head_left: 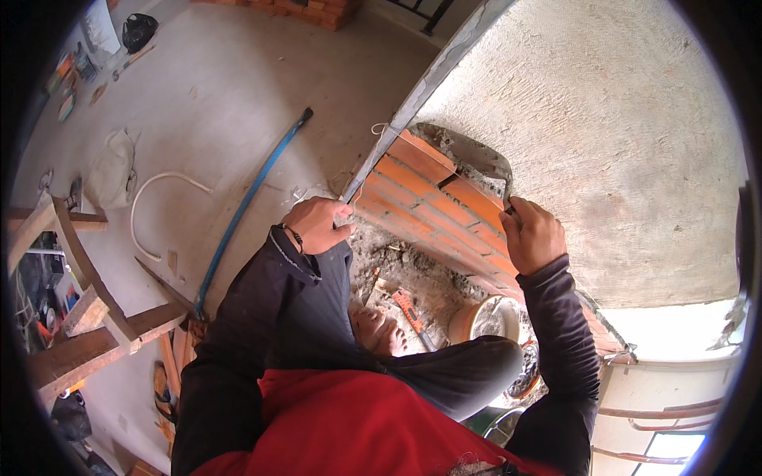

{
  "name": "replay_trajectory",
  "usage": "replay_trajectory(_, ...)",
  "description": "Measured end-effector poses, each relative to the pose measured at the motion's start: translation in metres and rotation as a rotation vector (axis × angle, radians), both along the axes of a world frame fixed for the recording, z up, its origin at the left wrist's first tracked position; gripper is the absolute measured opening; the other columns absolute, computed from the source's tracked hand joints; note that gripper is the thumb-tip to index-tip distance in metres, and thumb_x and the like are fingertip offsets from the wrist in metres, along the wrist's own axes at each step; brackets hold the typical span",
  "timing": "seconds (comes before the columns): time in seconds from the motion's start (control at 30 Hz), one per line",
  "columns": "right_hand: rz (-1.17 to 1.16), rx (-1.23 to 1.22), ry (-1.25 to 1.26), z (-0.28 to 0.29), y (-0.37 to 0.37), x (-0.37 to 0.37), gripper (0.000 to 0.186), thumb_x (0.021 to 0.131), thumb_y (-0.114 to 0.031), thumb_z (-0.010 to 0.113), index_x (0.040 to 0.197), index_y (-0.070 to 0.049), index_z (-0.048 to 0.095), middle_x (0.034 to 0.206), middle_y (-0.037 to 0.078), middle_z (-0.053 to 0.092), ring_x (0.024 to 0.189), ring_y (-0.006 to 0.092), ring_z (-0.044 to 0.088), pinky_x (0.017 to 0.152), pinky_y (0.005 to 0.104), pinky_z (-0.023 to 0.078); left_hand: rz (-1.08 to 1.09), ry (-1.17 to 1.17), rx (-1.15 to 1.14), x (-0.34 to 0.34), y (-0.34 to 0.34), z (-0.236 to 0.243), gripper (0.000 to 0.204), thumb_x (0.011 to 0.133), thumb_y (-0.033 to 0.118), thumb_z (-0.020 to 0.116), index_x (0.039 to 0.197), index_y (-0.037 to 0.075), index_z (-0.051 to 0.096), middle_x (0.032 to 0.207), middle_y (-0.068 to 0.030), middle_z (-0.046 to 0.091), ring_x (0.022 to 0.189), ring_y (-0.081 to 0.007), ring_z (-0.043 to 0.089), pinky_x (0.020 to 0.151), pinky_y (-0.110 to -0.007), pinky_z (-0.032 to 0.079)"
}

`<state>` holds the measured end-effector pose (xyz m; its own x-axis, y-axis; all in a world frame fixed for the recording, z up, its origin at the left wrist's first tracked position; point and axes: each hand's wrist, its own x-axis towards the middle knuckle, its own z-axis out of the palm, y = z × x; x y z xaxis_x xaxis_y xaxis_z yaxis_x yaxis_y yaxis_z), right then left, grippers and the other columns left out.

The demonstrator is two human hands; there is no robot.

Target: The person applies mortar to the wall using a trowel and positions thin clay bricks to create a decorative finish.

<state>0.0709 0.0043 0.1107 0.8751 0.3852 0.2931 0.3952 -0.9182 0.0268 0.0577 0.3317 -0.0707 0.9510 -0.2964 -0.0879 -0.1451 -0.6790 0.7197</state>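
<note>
Right hand (533,234) grips trowel (468,155), blade pointing left along bricks (432,198); left hand (317,224) clasps straightedge (413,103).

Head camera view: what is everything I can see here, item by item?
Brick wall: one, orange-red, centre, partly built.
Mortar: one grey layer, on the top brick course.
Trowel: one, grey, in the right hand, over the mortar.
Rendered wall: one, pale grey, upper right.
Bucket: one, orange with pale inside, below the bricks.
Blue hose: one, across the floor, left of centre.
White hose: one, curved, on the floor at left.
Wooden trestle: one, brown, far left.
Left hand: one, at the wall's near end.
Right hand: one, gripping the trowel.
</note>
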Motion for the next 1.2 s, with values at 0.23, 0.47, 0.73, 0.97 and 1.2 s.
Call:
replay_trajectory(0.23, -0.024, -0.063, 0.023, 0.0, 0.007, 0.001, 0.02, 0.084, -0.02, 0.067, 0.099, -0.007, 0.065, 0.08, 0.013, 0.066, 0.069, 0.0348, 0.065, 0.062, 0.0439, 0.052, -0.01, -0.014, -0.001, 0.001, 0.0, 0.0, 0.04, 0.085, 0.034, 0.066, 0.114, 0.005, 0.066, 0.11, -0.013, 0.07, 0.103, -0.0306, 0.066, 0.089, -0.04, 0.052)
replay_trajectory(0.47, -0.015, -0.031, -0.005, -0.001, 0.004, 0.0, 0.019, 0.084, -0.02, 0.067, 0.098, -0.007, 0.063, 0.079, 0.013, 0.065, 0.069, 0.0351, 0.065, 0.061, 0.0442, 0.052, -0.017, -0.012, -0.007, 0.001, 0.0, 0.003, 0.041, 0.085, 0.034, 0.065, 0.114, 0.005, 0.066, 0.109, -0.0131, 0.07, 0.102, -0.0306, 0.066, 0.089, -0.04, 0.052)
replay_trajectory(0.73, -0.004, 0.025, -0.025, -0.003, -0.008, -0.008, 0.02, 0.084, -0.018, 0.067, 0.099, -0.007, 0.063, 0.079, 0.014, 0.064, 0.069, 0.0356, 0.065, 0.061, 0.0442, 0.051, -0.006, -0.104, -0.039, 0.0, 0.001, -0.006, 0.037, 0.085, 0.031, 0.067, 0.109, 0.003, 0.068, 0.103, -0.0145, 0.071, 0.094, -0.0281, 0.069, 0.081, -0.039, 0.053)
replay_trajectory(0.97, -0.039, 0.054, -0.035, -0.002, -0.018, -0.017, 0.021, 0.084, -0.019, 0.067, 0.1, -0.006, 0.063, 0.08, 0.013, 0.064, 0.068, 0.0356, 0.064, 0.06, 0.0436, 0.051, -0.007, -0.098, -0.036, 0.002, -0.001, -0.008, 0.037, 0.085, 0.031, 0.067, 0.108, 0.003, 0.068, 0.102, -0.0142, 0.071, 0.092, -0.0278, 0.069, 0.08, -0.038, 0.052)
replay_trajectory(1.2, -0.042, 0.027, -0.028, -0.02, -0.001, -0.023, 0.019, 0.084, -0.018, 0.067, 0.098, -0.006, 0.061, 0.079, 0.012, 0.061, 0.068, 0.0343, 0.064, 0.059, 0.0438, 0.05, -0.017, -0.106, -0.045, 0.002, -0.001, -0.007, 0.037, 0.084, 0.029, 0.068, 0.108, 0.001, 0.068, 0.101, -0.015, 0.071, 0.09, -0.0274, 0.069, 0.081, -0.037, 0.052)
